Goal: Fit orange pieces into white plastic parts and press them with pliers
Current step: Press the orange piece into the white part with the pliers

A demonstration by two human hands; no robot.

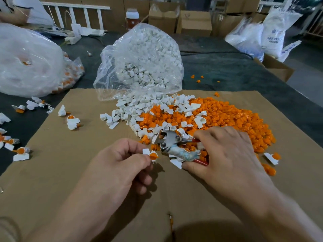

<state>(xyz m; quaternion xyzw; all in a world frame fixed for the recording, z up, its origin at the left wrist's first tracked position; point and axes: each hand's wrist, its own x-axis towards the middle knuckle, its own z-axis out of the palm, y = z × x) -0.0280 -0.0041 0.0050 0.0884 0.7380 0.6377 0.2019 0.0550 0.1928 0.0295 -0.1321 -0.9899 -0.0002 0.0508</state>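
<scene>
My left hand point(125, 159) pinches a white plastic part with an orange piece point(152, 155) set in it, just left of the plier jaws. My right hand point(225, 152) grips the pliers point(172, 143) by their red, tape-wrapped handles, with the metal jaws pointing left and slightly apart. Behind the hands, a heap of orange pieces point(227, 119) lies on the cardboard sheet point(70, 172). A spill of white parts point(139, 110) mixes into its left side.
An open clear bag of white parts point(145, 62) stands behind the heaps. A larger bag point(29, 62) sits at far left. Assembled white-and-orange parts point(72, 121) are scattered on the left. Boxes and sacks line the table's far side.
</scene>
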